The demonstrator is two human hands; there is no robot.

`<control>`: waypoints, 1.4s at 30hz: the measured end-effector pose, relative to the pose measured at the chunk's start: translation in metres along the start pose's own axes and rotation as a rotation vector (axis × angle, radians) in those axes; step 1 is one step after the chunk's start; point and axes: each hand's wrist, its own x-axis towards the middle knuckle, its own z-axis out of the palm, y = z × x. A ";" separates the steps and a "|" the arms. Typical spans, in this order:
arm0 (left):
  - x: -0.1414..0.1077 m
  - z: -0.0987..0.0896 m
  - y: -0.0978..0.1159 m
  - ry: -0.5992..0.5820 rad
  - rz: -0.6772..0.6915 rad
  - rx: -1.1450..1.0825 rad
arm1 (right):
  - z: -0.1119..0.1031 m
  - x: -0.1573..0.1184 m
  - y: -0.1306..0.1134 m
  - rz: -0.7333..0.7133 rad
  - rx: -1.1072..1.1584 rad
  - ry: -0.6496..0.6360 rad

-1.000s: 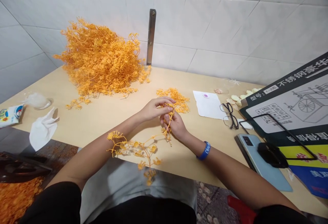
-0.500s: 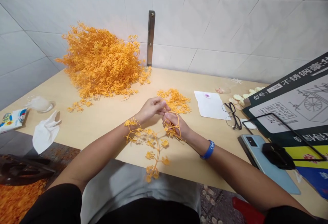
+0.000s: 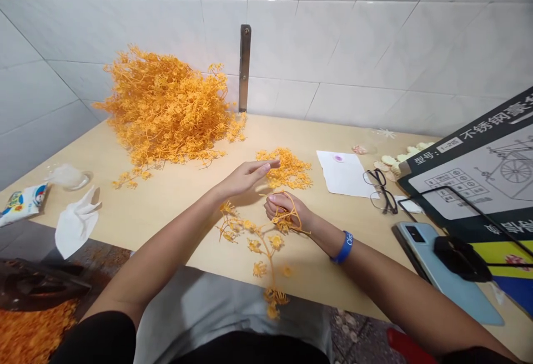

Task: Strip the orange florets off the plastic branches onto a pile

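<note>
My right hand is closed round the stem of an orange plastic flower branch. Its thin stems loop over the fingers, and its flower-tipped end dangles toward my lap past the table edge. Slightly up and left, my left hand is open, palm down, with fingers stretched out straight. Nothing shows in that hand. Just beyond its fingertips lies a small pile of loose orange flower pieces. A big heap of orange flower branches leans against the wall at the back left.
Paper, glasses, a light blue phone and a dark printed box are on the right. A crumpled tissue and a snack packet lie left. Below is a container of orange pieces.
My left hand has come away from my right hand, and its pinched fingers have straightened. The hanging part of the branch has shifted right and a little lower. The whole view has shifted slightly.
</note>
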 end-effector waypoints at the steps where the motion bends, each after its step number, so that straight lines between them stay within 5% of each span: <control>1: -0.001 0.000 0.002 -0.053 0.002 -0.033 | 0.000 0.001 -0.001 0.001 0.009 0.001; 4: -0.002 0.005 0.004 -0.145 -0.021 -0.058 | -0.001 0.003 -0.002 -0.004 -0.018 0.012; 6: -0.001 0.011 0.002 -0.094 -0.046 -0.049 | 0.000 0.003 -0.003 0.007 -0.051 0.002; 10: 0.004 0.008 -0.005 0.161 -0.127 -0.004 | 0.007 -0.003 -0.006 0.035 -0.250 -0.021; 14: 0.010 -0.030 -0.011 0.591 -0.140 0.093 | 0.018 -0.011 -0.003 0.058 -0.461 -0.141; 16: 0.009 -0.048 -0.012 0.658 -0.106 0.120 | 0.018 -0.011 0.001 0.026 -0.387 -0.116; 22: -0.001 -0.037 -0.010 0.197 -0.046 0.263 | 0.009 -0.008 0.000 0.020 0.051 0.011; 26: -0.003 -0.025 -0.010 0.150 -0.003 0.279 | 0.010 -0.011 -0.011 0.001 0.194 0.087; 33: -0.004 -0.028 -0.001 -0.210 -0.243 -0.042 | 0.013 -0.008 -0.014 -0.162 0.272 0.290; 37: -0.006 -0.019 0.004 -0.265 -0.266 -0.109 | 0.013 -0.005 -0.011 -0.202 0.243 0.378; 42: -0.007 0.000 0.004 -0.255 -0.124 -0.055 | 0.012 -0.003 -0.010 -0.206 0.142 0.497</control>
